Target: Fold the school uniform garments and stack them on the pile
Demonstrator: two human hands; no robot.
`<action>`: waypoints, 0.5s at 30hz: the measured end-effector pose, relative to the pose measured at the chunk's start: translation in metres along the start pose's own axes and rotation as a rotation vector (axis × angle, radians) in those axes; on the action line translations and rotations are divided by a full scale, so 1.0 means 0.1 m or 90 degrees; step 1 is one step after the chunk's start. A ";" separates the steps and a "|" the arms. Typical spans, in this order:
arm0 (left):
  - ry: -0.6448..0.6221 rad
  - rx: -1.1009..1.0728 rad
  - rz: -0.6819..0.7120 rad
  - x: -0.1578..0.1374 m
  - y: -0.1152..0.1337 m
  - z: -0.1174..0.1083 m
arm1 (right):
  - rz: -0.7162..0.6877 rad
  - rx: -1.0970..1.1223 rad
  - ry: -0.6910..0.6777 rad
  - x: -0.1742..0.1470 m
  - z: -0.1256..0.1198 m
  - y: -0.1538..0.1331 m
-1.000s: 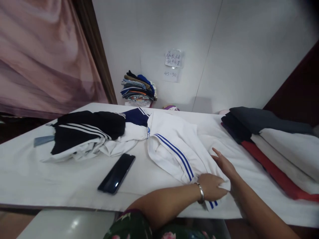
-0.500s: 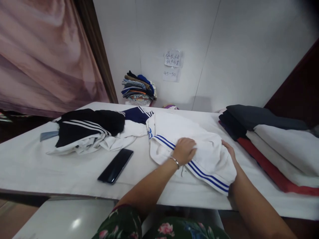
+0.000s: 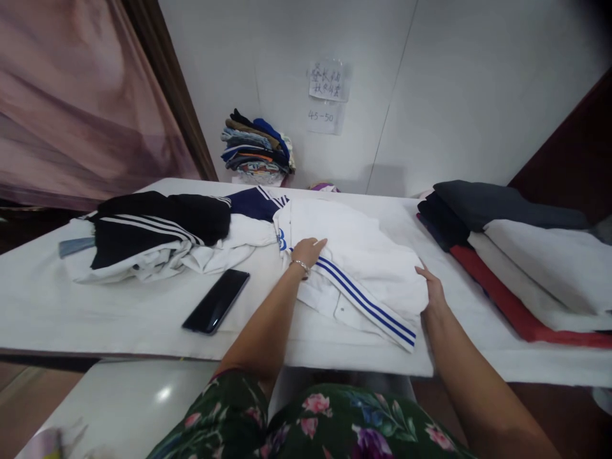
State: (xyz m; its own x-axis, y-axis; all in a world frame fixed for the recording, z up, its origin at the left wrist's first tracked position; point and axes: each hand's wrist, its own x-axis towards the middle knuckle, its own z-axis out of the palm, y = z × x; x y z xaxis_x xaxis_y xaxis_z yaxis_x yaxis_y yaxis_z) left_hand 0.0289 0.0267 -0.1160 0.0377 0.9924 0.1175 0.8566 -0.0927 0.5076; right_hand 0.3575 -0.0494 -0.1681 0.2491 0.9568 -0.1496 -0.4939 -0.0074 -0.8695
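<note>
White garment (image 3: pixel 354 229) is what I have under both hands, spread on the white-covered table (image 3: pixel 143 319) directly ahead of me. My left hand (image 3: pixel 308 252) rests palm down on its blue-striped band (image 3: pixel 368 299), near the blue lettering (image 3: pixel 282 240); I can't tell from here whether those fingers pinch cloth or only press it. My right hand (image 3: pixel 433 290) touches the garment's right edge, thumb uppermost, its other fingers partly hidden, so I can't confirm a grip there either.

A silver bracelet (image 3: pixel 301 266) circles the left wrist. Left of that forearm I have a dark phone (image 3: pixel 216 301) lying flat, and behind it a black garment (image 3: pixel 157 223) with white stripes, heaped on pale cloth. To my right sit folded clothes (image 3: pixel 549 268) in grey, white and red. Past the table's far edge I see a clothes stack (image 3: pixel 258 146) beside the wall, which bears handwritten papers (image 3: pixel 328 80).
</note>
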 end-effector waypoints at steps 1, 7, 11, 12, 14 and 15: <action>0.014 -0.051 -0.002 0.00 -0.02 -0.04 | -0.013 0.016 0.021 0.03 -0.02 0.01; 0.137 -0.311 -0.051 -0.06 -0.27 -0.22 | 0.019 0.048 0.014 0.01 0.00 0.03; 0.221 -0.269 -0.093 -0.14 -0.40 -0.26 | 0.114 0.045 -0.007 -0.09 0.11 -0.05; 0.236 -0.277 -0.086 -0.16 -0.39 -0.26 | 0.111 0.042 -0.013 -0.10 0.15 -0.09; 0.256 -0.343 -0.046 -0.21 -0.32 -0.27 | 0.071 0.030 -0.036 -0.11 0.29 -0.21; 0.257 -0.393 -0.018 -0.23 -0.27 -0.28 | 0.050 0.021 -0.057 -0.11 0.38 -0.27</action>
State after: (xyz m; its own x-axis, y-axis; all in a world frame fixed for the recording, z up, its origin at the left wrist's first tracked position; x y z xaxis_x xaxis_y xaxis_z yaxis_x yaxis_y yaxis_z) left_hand -0.0095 0.0042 -0.1085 -0.2744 0.8989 0.3417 0.4040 -0.2147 0.8892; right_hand 0.3359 -0.0483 -0.1254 0.1346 0.9758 -0.1725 -0.5363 -0.0746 -0.8407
